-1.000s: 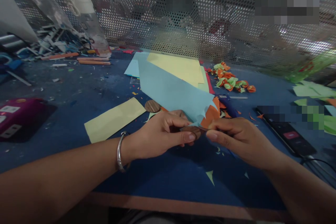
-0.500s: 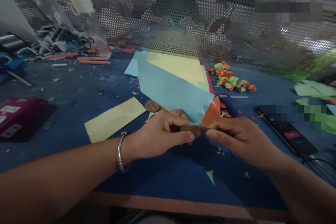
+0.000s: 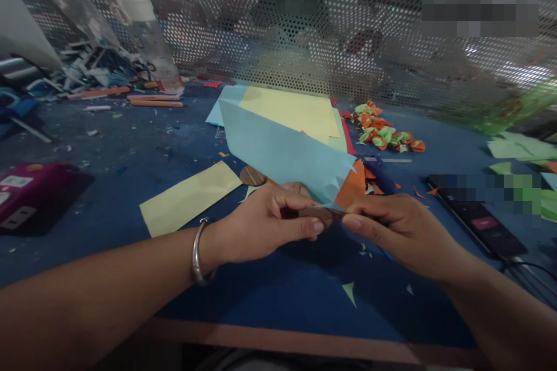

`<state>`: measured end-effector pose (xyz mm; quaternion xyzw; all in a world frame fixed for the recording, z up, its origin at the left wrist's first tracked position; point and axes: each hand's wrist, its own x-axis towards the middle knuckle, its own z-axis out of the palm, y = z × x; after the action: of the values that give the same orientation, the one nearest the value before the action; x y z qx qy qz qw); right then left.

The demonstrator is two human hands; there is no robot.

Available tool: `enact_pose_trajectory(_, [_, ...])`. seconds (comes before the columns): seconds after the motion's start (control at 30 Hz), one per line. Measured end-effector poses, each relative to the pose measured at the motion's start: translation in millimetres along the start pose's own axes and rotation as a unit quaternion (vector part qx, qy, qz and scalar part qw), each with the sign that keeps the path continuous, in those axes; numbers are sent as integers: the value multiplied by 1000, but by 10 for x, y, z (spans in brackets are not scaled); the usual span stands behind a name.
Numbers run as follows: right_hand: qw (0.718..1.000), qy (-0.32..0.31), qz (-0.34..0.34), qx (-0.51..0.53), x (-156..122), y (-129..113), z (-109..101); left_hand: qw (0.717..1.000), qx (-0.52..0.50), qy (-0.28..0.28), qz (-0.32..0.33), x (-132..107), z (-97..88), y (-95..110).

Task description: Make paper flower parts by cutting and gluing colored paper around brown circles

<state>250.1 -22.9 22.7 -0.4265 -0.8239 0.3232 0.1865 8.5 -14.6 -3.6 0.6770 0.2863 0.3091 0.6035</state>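
My left hand (image 3: 256, 223), wearing a silver bangle (image 3: 198, 258), is closed on a round brown wooden disc (image 3: 319, 216). A large light blue sheet of paper (image 3: 282, 148) meets the disc at my fingertips, and its right edge is cut in jagged points. My right hand (image 3: 398, 229) pinches something thin and dark at the disc's right edge; its kind is mostly hidden by the fingers. Another wooden disc (image 3: 252, 175) lies behind my left hand. Orange paper (image 3: 352, 184) shows behind my right hand. To the left lies a yellow paper strip (image 3: 191, 200).
Stacked yellow paper (image 3: 287, 109) lies at the back, before a perforated metal screen (image 3: 226, 40). Orange and green paper flowers (image 3: 383, 130) sit behind right. A phone (image 3: 478, 217) with a cable lies right, a magenta box (image 3: 35, 194) left. A bottle (image 3: 152, 40) stands back left.
The blue sheet's far left corner has tipped down and left, uncovering more of the yellow paper behind. Both hands stay almost where they were, with the same grip.
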Motion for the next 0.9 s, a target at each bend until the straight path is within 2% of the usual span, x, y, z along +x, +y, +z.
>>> enact_pose_trajectory(0.23, [1000, 1, 6, 13, 3, -3, 1, 1000, -13, 2, -4, -3, 6, 5])
enact_pose_trajectory(0.47, [1000, 4, 8, -5, 4, -18, 6, 997, -56, 13, -45, 3, 36, 57])
enact_pose_trajectory(0.67, [1000, 2, -1, -14, 2, -1, 24, 991, -34, 49, -119, -19, 56, 98])
enact_pose_trajectory(0.77, [1000, 3, -4, -17, 1, 10, 36, 989, -17, 44, -143, -21, 60, 114])
enact_pose_trajectory(0.9, [1000, 5, -5, -18, 1, 16, 44, 989, -24, 39, -139, -11, 63, 119])
